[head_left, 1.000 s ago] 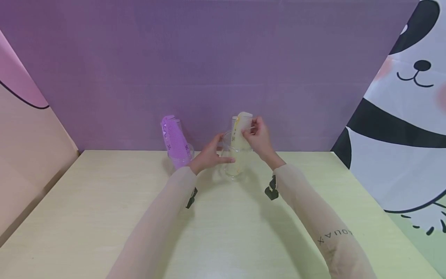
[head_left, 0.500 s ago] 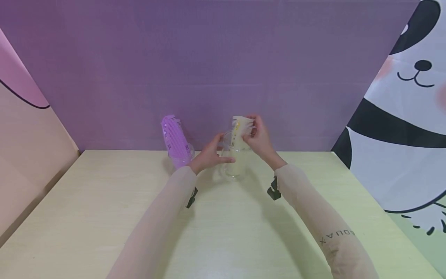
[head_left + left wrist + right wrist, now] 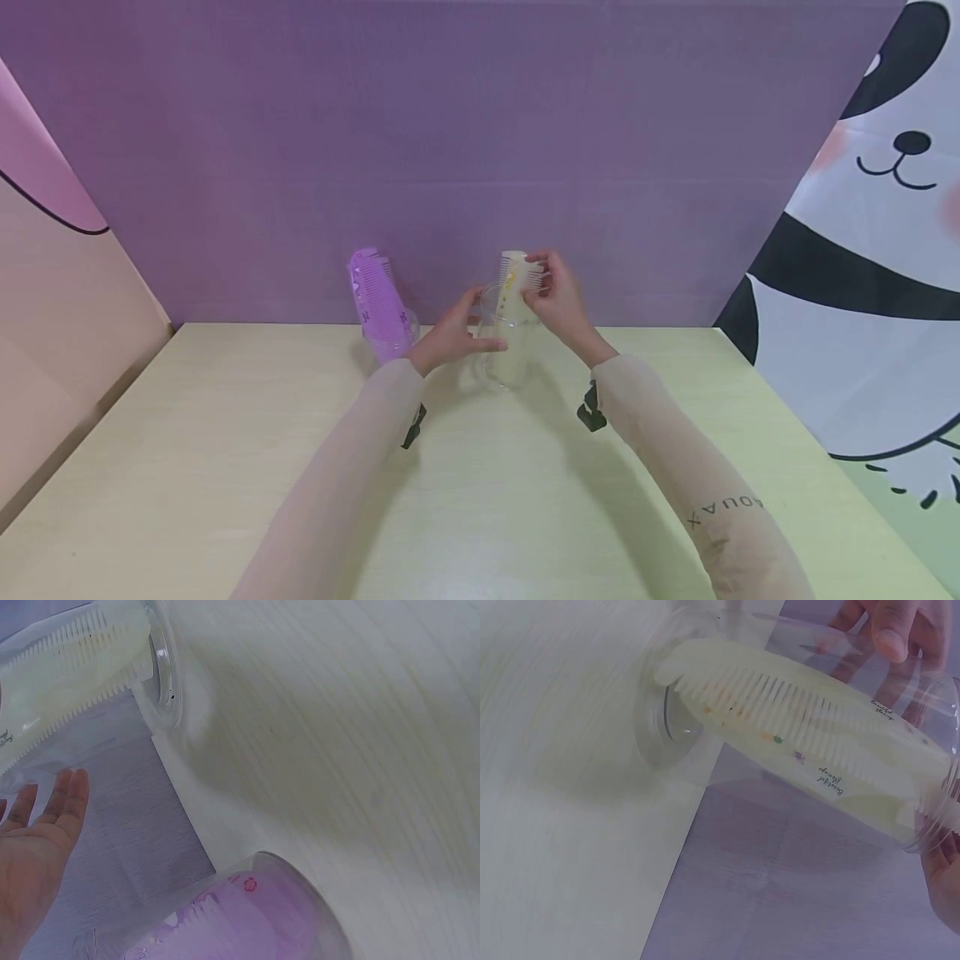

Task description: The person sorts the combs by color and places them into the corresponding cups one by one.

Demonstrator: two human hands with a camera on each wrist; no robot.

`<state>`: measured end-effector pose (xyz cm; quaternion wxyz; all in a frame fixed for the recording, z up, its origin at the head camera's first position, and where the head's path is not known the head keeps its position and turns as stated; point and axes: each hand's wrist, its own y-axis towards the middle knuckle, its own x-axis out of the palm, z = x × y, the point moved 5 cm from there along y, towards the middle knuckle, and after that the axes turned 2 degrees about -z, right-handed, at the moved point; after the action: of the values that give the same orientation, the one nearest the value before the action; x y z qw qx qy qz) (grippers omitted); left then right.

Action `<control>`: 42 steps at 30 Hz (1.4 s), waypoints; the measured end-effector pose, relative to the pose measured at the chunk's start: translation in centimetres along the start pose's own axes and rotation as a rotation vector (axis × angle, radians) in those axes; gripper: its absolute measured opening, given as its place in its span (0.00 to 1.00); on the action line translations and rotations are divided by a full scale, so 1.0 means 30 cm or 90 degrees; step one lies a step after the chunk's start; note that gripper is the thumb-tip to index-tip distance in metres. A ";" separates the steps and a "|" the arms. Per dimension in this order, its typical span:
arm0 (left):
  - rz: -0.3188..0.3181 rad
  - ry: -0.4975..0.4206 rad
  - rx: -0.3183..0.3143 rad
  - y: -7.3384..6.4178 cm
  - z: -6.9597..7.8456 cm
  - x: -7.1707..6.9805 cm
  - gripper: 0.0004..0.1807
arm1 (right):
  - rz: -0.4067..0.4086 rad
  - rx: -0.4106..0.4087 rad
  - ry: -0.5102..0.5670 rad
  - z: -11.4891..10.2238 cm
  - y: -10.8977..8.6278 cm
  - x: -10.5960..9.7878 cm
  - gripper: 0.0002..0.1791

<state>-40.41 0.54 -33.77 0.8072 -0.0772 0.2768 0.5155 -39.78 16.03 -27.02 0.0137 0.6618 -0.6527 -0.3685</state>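
My left hand (image 3: pixel 450 337) grips a clear jar (image 3: pixel 501 379) near the back of the table, thumb in front and fingers behind. Two cream combs (image 3: pixel 780 712) with flower prints and small lettering stand inside it, seen through the wall in the right wrist view. Above the rim, my right hand (image 3: pixel 562 304) pinches the upper end of one cream comb (image 3: pixel 517 287) at its teeth. The comb's lower part is down in the jar. The left wrist view has the left hand's fingers (image 3: pixel 71 799) beside the jar (image 3: pixel 171 675).
Left of my left hand, purple combs (image 3: pixel 377 296) lean in a second clear jar (image 3: pixel 412 327), close to the forearm. A purple backdrop (image 3: pixel 480 150) rises right behind the pale table (image 3: pixel 480 500). A panda-print panel (image 3: pixel 885 350) stands at the right.
The comb in my right hand has come down into the jar, and its top is now about level with the other comb's. My left hand and the jar have stayed put.
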 end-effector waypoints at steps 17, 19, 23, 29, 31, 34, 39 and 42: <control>0.007 -0.006 0.006 0.001 0.000 0.002 0.52 | 0.056 -0.057 -0.095 0.014 0.012 0.006 0.20; 0.008 -0.003 0.005 0.000 0.001 0.002 0.52 | 0.063 -0.057 -0.102 0.016 0.014 0.005 0.20; 0.006 -0.009 0.006 -0.001 0.000 0.002 0.51 | 0.068 -0.051 -0.118 0.019 0.018 0.005 0.20; 0.003 -0.016 0.011 0.001 -0.004 0.002 0.52 | 0.064 -0.043 -0.147 0.023 0.024 0.011 0.21; 0.003 -0.013 0.009 0.001 -0.004 0.001 0.52 | 0.064 -0.039 -0.148 0.023 0.025 0.012 0.21; 0.004 -0.009 0.005 -0.001 -0.004 0.000 0.52 | 0.062 -0.026 -0.144 0.026 0.024 0.010 0.21; -0.001 -0.019 0.001 0.001 -0.006 0.001 0.51 | 0.060 -0.004 -0.129 0.027 0.021 0.004 0.21; -0.004 -0.027 -0.002 0.004 -0.008 0.002 0.51 | 0.062 0.005 -0.127 0.031 0.022 0.001 0.21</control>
<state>-40.60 0.55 -33.97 0.8146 -0.0682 0.2589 0.5146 -40.82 16.32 -27.38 -0.0358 0.5897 -0.6834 -0.4288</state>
